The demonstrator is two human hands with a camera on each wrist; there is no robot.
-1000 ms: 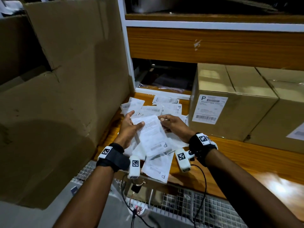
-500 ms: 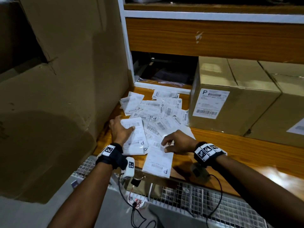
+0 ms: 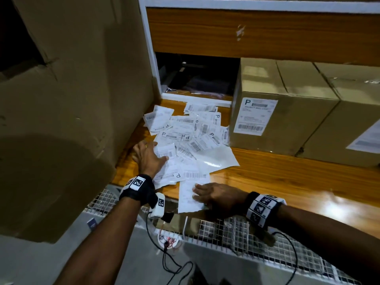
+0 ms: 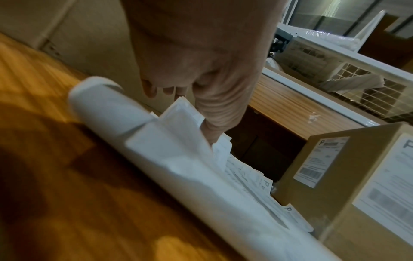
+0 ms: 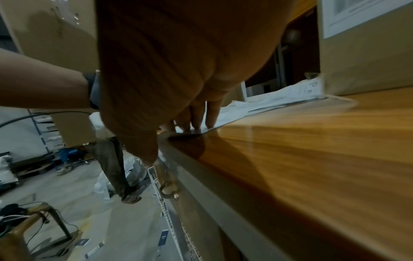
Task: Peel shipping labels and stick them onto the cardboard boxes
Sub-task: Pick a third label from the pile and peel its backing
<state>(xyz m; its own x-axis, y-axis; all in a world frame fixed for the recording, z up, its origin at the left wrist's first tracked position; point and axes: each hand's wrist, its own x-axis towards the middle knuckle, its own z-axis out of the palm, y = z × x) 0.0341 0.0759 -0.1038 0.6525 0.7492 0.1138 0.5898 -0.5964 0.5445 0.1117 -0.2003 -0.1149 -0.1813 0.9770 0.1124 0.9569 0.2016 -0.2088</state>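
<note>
Directly under the right hand (image 3: 218, 195) lies one label sheet (image 3: 190, 197), its long axis running from 6 to 12 o'clock in the head view and its near end overhanging the table (image 3: 287, 177) edge. The right fingers (image 5: 211, 114) lie straight and close together, pressed flat on the sheet's right-hand margin (the thumb hangs below the table edge, and whether it touches the sheet's underside cannot be told). The left hand (image 3: 149, 157) rests at 11 o'clock from it, fingers spread flat on the loose pile of labels (image 3: 191, 132). The right hand is therefore the nearer to the single sheet. Judged next: lifting the overhanging end to start the peel. The labelled cardboard box (image 3: 277, 105) stands at 1 o'clock, with bare table between; a large carton (image 3: 72, 99) walls off the 9 o'clock side.
</note>
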